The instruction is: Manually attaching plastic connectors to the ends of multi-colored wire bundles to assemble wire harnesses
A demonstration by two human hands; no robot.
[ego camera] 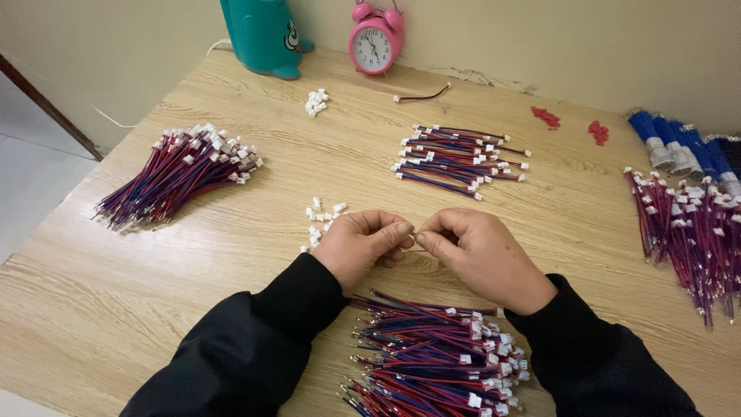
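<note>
Pale wood-grain table point(231, 255) fills the view, backed by a cream wall. At six o'clock, nearest the viewer, lies a big heap of red-and-blue wire leads point(432, 355) with white plugs, flanked by two black sleeves. At nine o'clock sits a fanned wire bundle point(174, 174); at three o'clock another wire pile point(687, 232), with blue-capped bundles point(679, 147) just above it. At twelve o'clock rests a smaller group of leads point(459, 161). On the far edge stand a teal container point(262, 35) and a pink twin-bell alarm clock point(375, 40). At centre the two hands meet, fingertips touching — the left hand point(361, 245) curled, thumb pressed to forefinger, the right hand point(482, 255) likewise pinching. Between them shows a sliver of thin wire point(417, 249), held by both; its ends are hidden. Loose white connectors point(320, 218) lie scattered just beside the left hand — a second small cluster point(316, 101) sits far up the table.
</note>
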